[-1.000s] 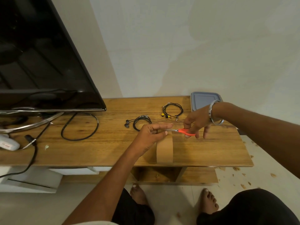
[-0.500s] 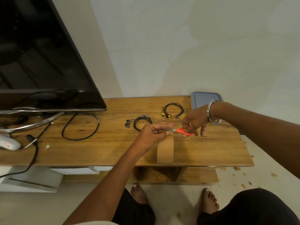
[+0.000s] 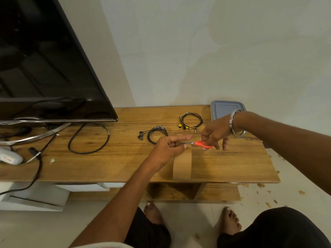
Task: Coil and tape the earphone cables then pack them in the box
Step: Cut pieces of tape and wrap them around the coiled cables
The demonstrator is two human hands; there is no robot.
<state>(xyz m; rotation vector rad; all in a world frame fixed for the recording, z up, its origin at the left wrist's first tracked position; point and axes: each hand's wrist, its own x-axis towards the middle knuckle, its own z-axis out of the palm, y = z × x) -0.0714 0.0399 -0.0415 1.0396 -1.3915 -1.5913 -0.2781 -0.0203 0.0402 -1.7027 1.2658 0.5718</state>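
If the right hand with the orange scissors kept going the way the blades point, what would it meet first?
The right hand points the orange scissors leftward, and the blade tips already sit at the left hand's fingers, where a strip of brown tape seems pinched. It would likely meet that tape or those fingers first; depth is unclear.

Head view | I see left hand [image 3: 168,147] pinching brown tape strip [image 3: 182,164] above counter [image 3: 125,158] | right hand [image 3: 215,134] gripping orange scissors [image 3: 201,144], blades at strip | two coiled earphones [image 3: 157,134] [image 3: 190,120] behind | grey box [image 3: 223,108] at rear right.
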